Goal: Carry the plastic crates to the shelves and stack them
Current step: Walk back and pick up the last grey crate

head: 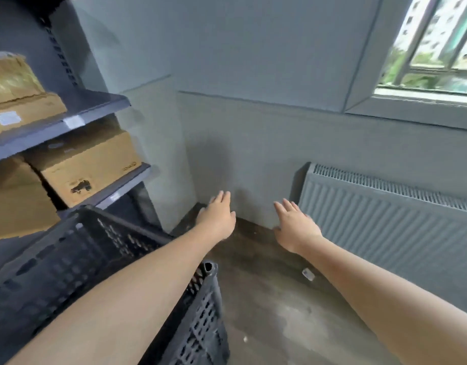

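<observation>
Two empty hands, my left hand (218,219) and right hand (295,227), fingers spread, reach past the black perforated plastic crate (100,262) resting low-left beside the grey metal shelves (69,122), nearer my left.

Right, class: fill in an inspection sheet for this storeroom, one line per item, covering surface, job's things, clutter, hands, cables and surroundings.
Surface: bare concrete floor, stained and dusty.
Job's things: black plastic crate low at the left, beside the shelves; its lattice wall shows.
Clutter: small pale scrap on the floor; cardboard boxes on the shelves.
Hands: left hand and right hand both open, stretched forward, no grip on anything.
Cables: nothing seen.
Surroundings: grey wall, radiator at the right, barred window above it.
</observation>
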